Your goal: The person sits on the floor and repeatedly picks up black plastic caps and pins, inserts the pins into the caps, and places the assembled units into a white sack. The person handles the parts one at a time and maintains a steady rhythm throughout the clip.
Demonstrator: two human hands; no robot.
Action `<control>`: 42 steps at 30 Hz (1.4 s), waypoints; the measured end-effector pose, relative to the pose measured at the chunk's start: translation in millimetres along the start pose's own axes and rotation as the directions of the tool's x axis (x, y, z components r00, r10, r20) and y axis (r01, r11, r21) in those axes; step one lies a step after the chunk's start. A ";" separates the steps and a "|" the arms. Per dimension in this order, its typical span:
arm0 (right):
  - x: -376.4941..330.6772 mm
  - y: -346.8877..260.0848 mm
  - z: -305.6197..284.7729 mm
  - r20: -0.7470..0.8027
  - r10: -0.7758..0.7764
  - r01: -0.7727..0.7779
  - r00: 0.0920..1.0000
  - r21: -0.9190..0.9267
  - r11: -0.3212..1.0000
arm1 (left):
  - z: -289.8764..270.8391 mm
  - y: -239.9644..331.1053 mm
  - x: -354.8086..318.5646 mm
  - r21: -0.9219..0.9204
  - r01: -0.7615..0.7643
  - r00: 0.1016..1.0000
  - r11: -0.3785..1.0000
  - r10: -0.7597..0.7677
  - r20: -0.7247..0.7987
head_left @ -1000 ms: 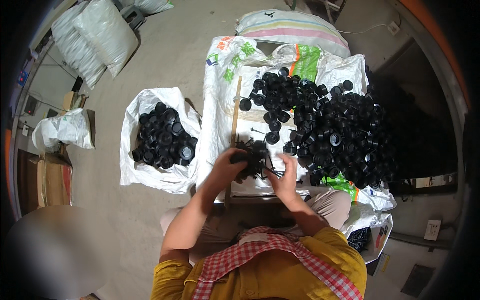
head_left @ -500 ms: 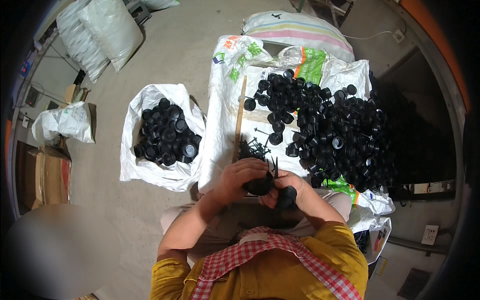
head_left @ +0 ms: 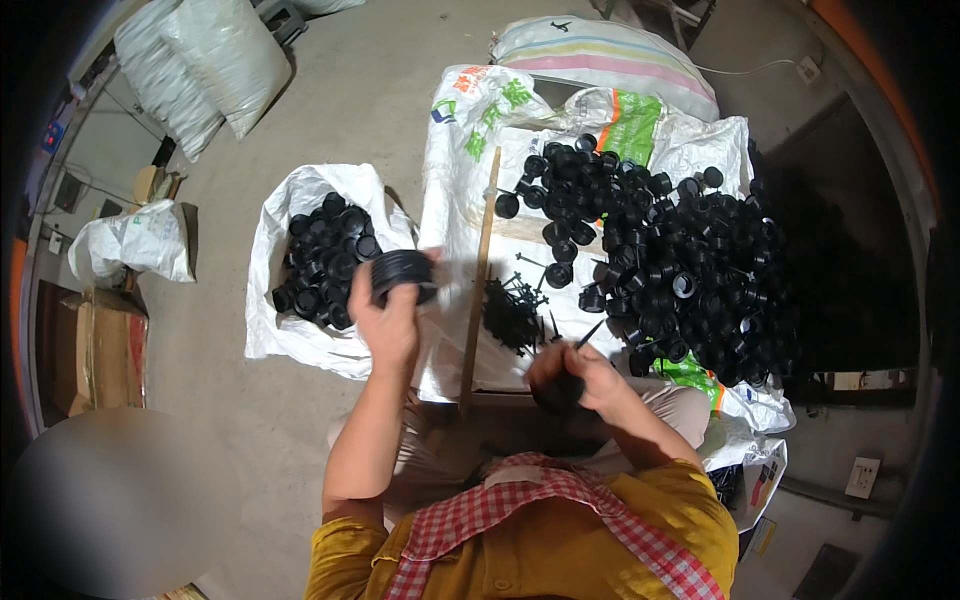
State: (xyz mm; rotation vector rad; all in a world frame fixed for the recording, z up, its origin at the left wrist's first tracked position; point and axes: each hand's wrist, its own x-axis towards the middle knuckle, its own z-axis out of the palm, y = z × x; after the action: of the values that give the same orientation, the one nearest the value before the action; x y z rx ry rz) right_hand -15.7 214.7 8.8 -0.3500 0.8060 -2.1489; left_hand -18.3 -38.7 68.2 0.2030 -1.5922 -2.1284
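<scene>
Near the white sack's right rim, my left hand (head_left: 385,315) is closed around a ribbed black plastic cap (head_left: 402,272), slightly smeared by motion. In front of my lap, my right hand (head_left: 600,383) is closed on another black plastic cap (head_left: 558,390). A thin dark pointed piece (head_left: 590,334) sticks up from its fingers; I cannot tell whether it is a tool or a plastic stem. Beyond that hand lies a small heap of thin black plastic stems (head_left: 513,312). A big pile of black caps (head_left: 690,270) covers the right of the worktop.
On the floor to the left stands an open white sack (head_left: 268,325) holding black caps. A wooden stick (head_left: 482,270) lies lengthwise on the white sheeting (head_left: 450,220) over the worktop. A full striped sack (head_left: 600,60) stands behind; more white sacks (head_left: 225,60) stand far left.
My hands have moved apart. The left one has swung left with its black cap toward the open sack. My right hand stays near my lap, still holding a cap and the pointed piece.
</scene>
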 end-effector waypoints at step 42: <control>39.0 33.0 12.3 0.134 -0.605 0.161 0.785 -0.987 -0.009 | 19.6 -72.1 -11.7 0.219 0.602 0.680 0.768 -0.636 0.365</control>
State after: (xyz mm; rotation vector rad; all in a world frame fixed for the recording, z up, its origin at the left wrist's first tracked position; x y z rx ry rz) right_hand -15.4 163.8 -4.1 -1.0130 2.7079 -1.7168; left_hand -35.8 -1.0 5.0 0.3803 -2.0858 -2.7738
